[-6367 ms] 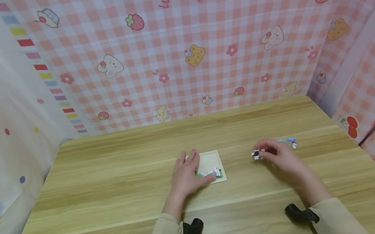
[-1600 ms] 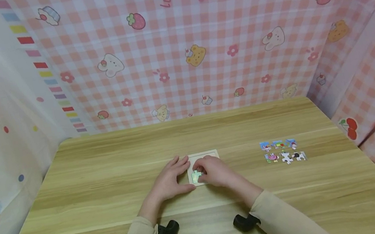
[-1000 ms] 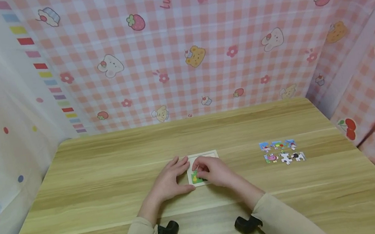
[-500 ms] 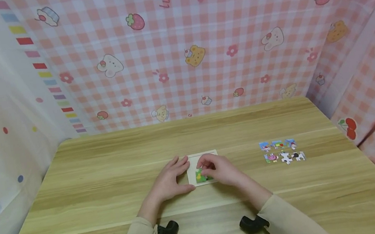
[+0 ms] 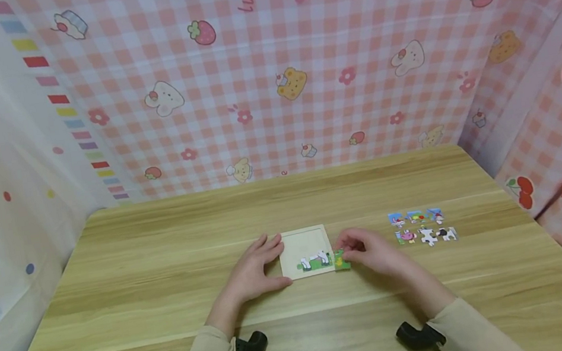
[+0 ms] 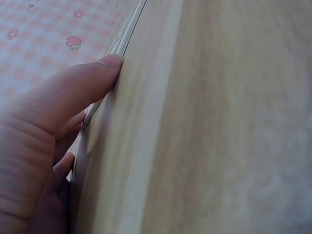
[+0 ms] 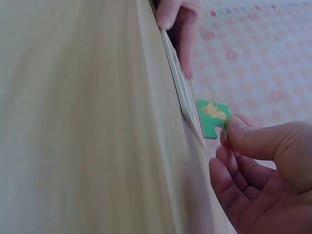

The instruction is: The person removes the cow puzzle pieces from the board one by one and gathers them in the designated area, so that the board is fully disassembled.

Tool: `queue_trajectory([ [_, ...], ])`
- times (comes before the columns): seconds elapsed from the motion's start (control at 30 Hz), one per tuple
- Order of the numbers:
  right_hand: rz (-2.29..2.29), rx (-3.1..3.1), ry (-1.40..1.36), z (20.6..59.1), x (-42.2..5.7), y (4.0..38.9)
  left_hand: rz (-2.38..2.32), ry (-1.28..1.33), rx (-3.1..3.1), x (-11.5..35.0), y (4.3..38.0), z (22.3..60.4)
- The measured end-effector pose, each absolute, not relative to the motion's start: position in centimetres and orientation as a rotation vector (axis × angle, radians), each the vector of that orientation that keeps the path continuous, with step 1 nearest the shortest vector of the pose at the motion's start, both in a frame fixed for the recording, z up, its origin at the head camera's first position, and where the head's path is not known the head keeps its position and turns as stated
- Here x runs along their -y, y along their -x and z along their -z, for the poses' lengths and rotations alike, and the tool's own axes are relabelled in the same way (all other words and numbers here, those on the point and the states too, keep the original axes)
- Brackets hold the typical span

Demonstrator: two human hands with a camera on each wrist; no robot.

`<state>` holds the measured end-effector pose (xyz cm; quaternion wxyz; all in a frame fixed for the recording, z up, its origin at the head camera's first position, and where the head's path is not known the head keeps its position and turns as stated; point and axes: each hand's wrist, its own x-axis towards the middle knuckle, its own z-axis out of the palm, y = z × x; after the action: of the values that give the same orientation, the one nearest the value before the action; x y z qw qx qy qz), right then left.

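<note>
My right hand (image 5: 375, 251) pinches a green puzzle piece (image 5: 341, 262) between thumb and fingertips, just off the right edge of a shallow wooden puzzle tray (image 5: 298, 244). In the right wrist view, a yellow duck shows on this green piece (image 7: 209, 116), which is held tilted and has a notch in one side. Joined pieces (image 5: 316, 260) with white animal legs on green lie along the tray's near side. My left hand (image 5: 248, 270) rests at the tray's left side, fingers spread. From the left wrist, its thumb (image 6: 92, 78) shows extended at the tray's edge.
Several loose puzzle pieces lie in two rows to the right: a blue-topped back row (image 5: 417, 217) and a front row with a white piece (image 5: 428, 237) and a black-and-white one (image 5: 448, 234). The wooden table (image 5: 176, 232) ends at a checked curtain.
My right hand has carried the duck piece from the tray's near left corner rightward past its right edge, uncovering the joined pieces. The left hand has stayed put over the last second and a half.
</note>
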<state>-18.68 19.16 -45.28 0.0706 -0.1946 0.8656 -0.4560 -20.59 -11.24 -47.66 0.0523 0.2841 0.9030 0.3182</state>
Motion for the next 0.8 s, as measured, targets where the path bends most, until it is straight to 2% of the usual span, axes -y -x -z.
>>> queue_trajectory([
  [0.43,1.246,-2.784,0.549,45.5,-26.5,16.8,-0.968,-0.873,-2.749,11.3,20.6,47.7],
  [0.8,1.236,-2.882,0.525,45.6,-30.3,15.5,-0.963,-0.87,-2.748,11.3,20.7,47.8],
])
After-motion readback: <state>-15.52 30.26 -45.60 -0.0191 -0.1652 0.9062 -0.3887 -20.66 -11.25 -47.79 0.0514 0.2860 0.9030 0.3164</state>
